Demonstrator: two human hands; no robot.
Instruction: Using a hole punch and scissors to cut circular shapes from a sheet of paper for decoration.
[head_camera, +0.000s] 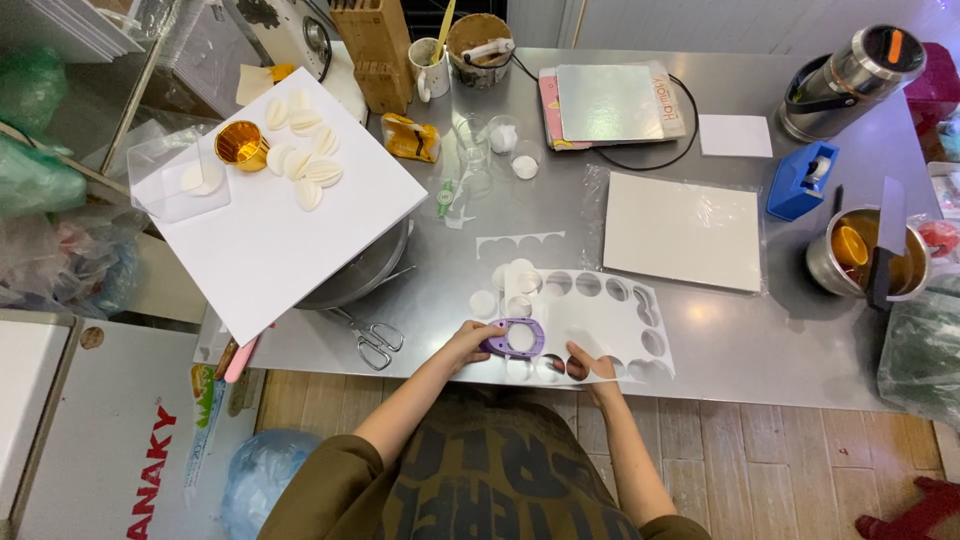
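A white sheet (600, 322) full of round punched holes lies on the steel table near its front edge. My left hand (466, 343) grips a purple circle punch (514, 338) set over the sheet's near left corner. My right hand (590, 361) presses flat on the sheet's front edge, just right of the punch. Several cut white discs (505, 283) lie beside the sheet's left end.
Scissors (376, 342) lie left of my hand. A large white board (290, 215) with petal shapes (305, 160) and a gold cup (241, 146) overhangs a metal bowl. A wrapped white board (683, 230), blue tape dispenser (802, 180), steel pots (868, 255) and jars stand further back.
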